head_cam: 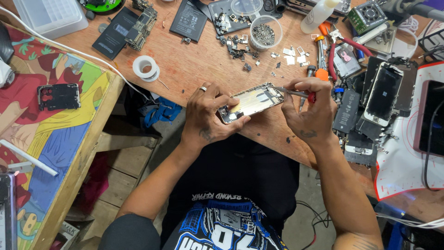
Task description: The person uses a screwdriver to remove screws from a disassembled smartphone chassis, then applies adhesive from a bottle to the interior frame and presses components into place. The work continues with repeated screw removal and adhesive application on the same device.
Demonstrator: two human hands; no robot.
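From the head camera, the left hand [209, 115] grips an opened smartphone housing [251, 102] by its lower end, fingers curled over the top edge and thumb pressed along the near edge; a ring sits on one finger. The housing is held tilted just above the near edge of the wooden bench [194, 65], its gold inner plate facing up. The right hand [312, 109] pinches a pair of tweezers [289, 91] between thumb and forefingers, the tip touching the upper end of the housing. A red-handled tool [311, 97] shows just under that hand's fingers. Beyond the hands lie a clear tub of small screws [265, 32], a roll of white tape [146, 68], flat black phone batteries [188, 19] and scattered metal parts. To the right sits a stack of phone screens [383, 92]; to the left, a black phone frame [58, 96] rests on a colourful cloth.
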